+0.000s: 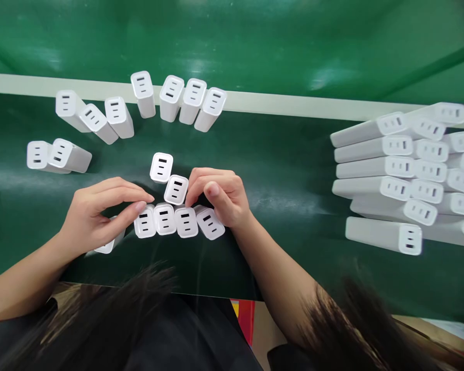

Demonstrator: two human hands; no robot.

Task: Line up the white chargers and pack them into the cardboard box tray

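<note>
A short row of white charger blocks (176, 221) stands upright on the green belt (278, 165) right in front of me, port faces up. My left hand (96, 214) pinches the leftmost block of that row, with another white block under its palm. My right hand (218, 196) rests on the right end of the row, its fingertips touching a block (176, 189) just behind it. One more block (161, 167) stands a little farther back.
Several white blocks (178, 100) stand along the pale strip (278, 104) at the back, and two lie at the far left (58, 155). A stack of long white boxes (406, 180) fills the right side. Dark hair hangs at the bottom.
</note>
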